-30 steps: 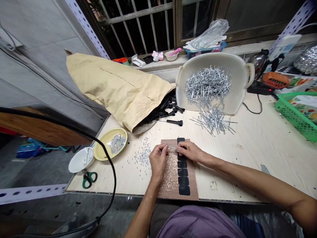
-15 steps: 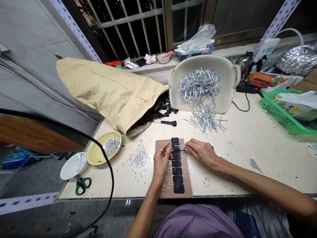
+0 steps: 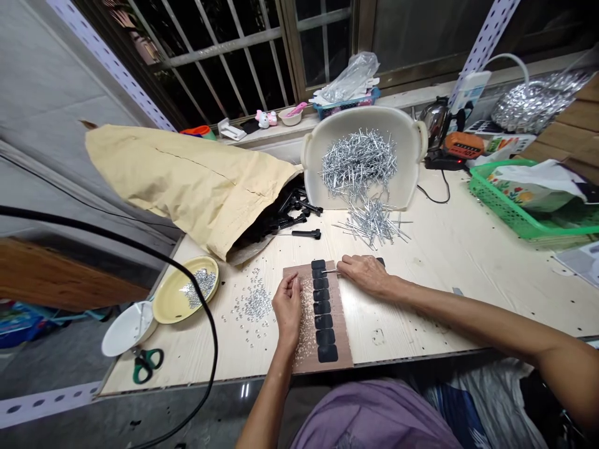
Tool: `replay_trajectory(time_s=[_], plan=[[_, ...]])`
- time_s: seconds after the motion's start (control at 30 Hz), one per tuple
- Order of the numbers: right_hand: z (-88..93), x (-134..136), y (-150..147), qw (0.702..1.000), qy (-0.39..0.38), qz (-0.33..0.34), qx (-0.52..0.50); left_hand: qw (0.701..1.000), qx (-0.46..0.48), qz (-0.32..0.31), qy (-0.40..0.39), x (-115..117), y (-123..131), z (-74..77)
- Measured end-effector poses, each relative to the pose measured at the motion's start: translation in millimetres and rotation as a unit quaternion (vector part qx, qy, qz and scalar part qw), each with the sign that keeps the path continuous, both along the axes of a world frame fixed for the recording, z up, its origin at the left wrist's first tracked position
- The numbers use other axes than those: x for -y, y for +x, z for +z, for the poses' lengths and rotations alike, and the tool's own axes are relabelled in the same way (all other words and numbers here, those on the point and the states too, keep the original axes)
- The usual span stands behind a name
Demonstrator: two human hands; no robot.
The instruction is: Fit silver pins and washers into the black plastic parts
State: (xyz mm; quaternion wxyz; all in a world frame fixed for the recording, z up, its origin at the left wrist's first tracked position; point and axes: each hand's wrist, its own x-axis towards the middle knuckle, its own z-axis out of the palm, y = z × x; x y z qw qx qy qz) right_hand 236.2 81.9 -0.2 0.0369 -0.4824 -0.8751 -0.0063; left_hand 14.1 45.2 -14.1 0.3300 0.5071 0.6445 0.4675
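My right hand (image 3: 364, 274) rests on the table beside a brown board (image 3: 344, 327) with a column of black pads (image 3: 321, 310); its fingers pinch a thin metal pin (image 3: 329, 271) that points left over the top pads. My left hand (image 3: 287, 307) lies on the board's left part, fingers curled in a pinch near small silvery bits; what it holds is too small to see. Loose metal pins (image 3: 372, 223) spill from a cream plastic tub (image 3: 407, 181) behind the board.
A tan sack (image 3: 182, 181) with black handled parts (image 3: 290, 215) lies at the back left. A yellow dish (image 3: 180, 302) of small silver pieces, a white bowl (image 3: 122, 324) and green scissors (image 3: 146, 363) sit at the left edge. A green basket (image 3: 519, 212) stands right.
My hands have drawn apart: the left moved down and left off the pin, the right keeps the pin by the top pads. The view swung to the right.
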Motion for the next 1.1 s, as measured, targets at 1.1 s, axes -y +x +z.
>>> replay_trajectory(time_s=[1.1], plan=[[-1.9, 31.6, -0.9, 0.993, -0.01, 0.109, 0.038, 0.999, -0.026, 0.032, 0.027, 1.4, 5.4, -1.0]])
